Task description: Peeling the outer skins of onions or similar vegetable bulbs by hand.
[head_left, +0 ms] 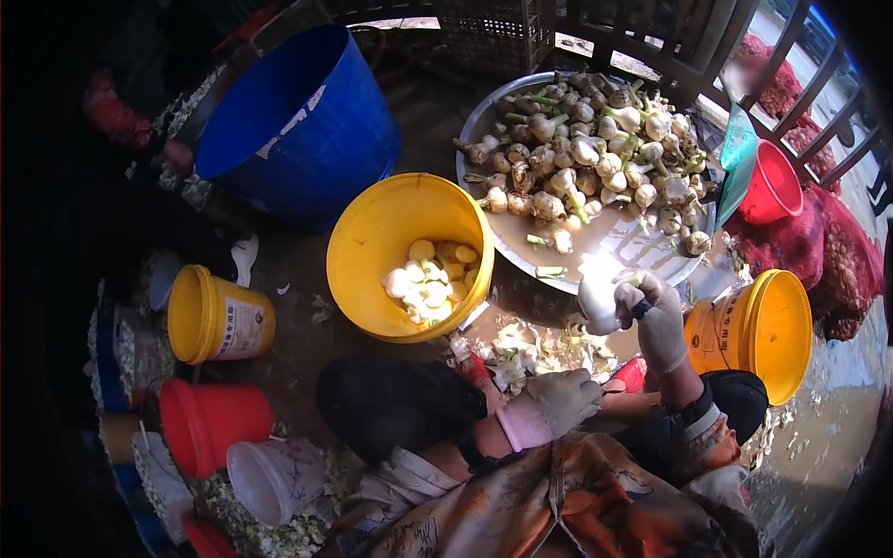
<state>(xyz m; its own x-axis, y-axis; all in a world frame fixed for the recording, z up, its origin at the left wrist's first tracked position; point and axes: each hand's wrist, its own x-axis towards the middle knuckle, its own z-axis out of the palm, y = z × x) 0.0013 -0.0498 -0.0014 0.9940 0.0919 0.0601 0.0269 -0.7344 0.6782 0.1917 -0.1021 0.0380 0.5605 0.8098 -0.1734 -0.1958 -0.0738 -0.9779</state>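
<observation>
Yellow buckets (pixel 358 251), three, one basin (pixel 512 237) of garlic (pixel 581 153), left hand (pixel 563 405) curled, hold unclear, right hand (pixel 657 321) gripping something white (pixel 600 302)

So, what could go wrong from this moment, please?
A garlic bulb at the left rim of the heaped round metal tray might roll off. Glare washes out the pale object in the gloved right hand, so a slipping grip could be hard to notice. The garlic peelings piled before the person may be slippery underfoot.

Left hand (pixel 563 405) low, perhaps curled
</observation>
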